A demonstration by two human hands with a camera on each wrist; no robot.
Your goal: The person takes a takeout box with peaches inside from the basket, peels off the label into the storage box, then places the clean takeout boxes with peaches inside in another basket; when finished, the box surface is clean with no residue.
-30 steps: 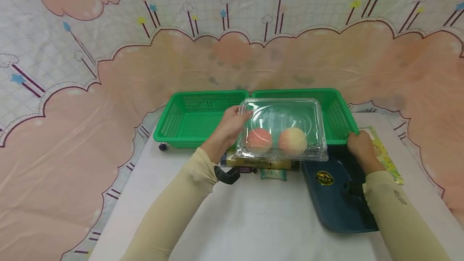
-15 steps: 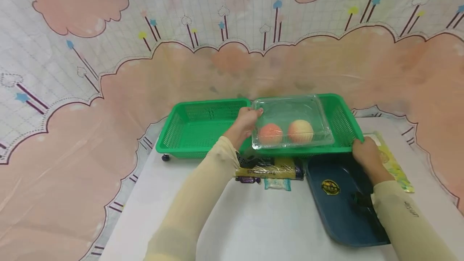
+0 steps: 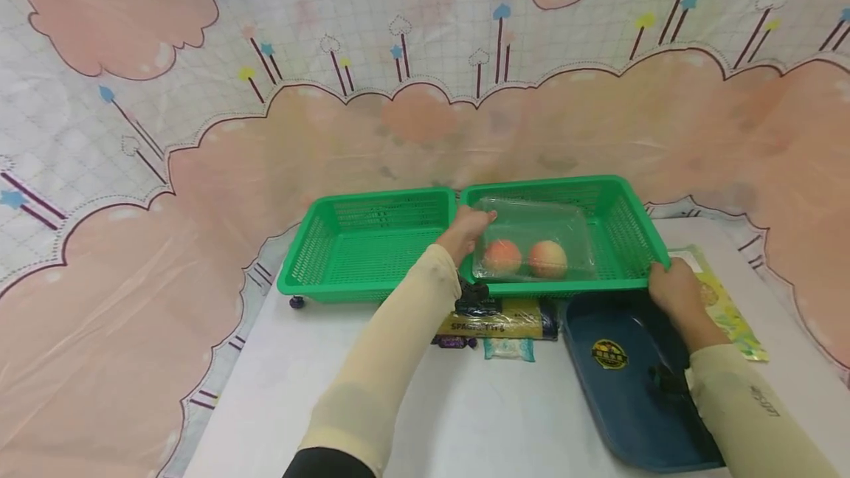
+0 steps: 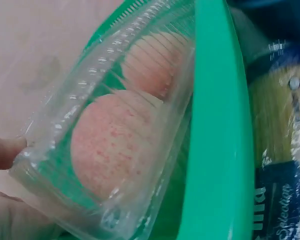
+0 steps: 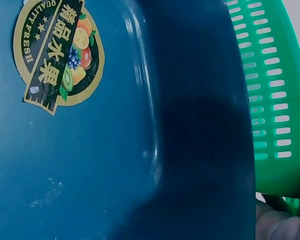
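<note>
My left hand (image 3: 470, 231) pinches the left end of a clear plastic clamshell box (image 3: 574, 234). Two pinkish, round peach-like fruits (image 3: 502, 257) show through its wall. The box sits down inside the right green basket (image 3: 634, 231), toward that basket's left side. In the left wrist view, thumb and fingers (image 4: 5, 152) grip the corner of the box, one fruit (image 4: 112, 145) large beneath the ridged plastic. My right hand (image 3: 677, 290) grips the front right corner of the same basket; only a bit of its fingers (image 5: 280, 222) shows in the right wrist view.
A second green basket (image 3: 372, 246) stands to the left. In front lie a spaghetti packet (image 3: 505, 319), a purple-wrapped candy (image 3: 454, 342) and a teal packet (image 3: 509, 349). A dark blue tray (image 3: 637, 397) lies under my right forearm, with a yellow-green packet (image 3: 724, 301) beyond it.
My left hand has moved right and lowered the clamshell box with the fruits from above the baskets into the right one. My right hand keeps its grip on the basket corner.
</note>
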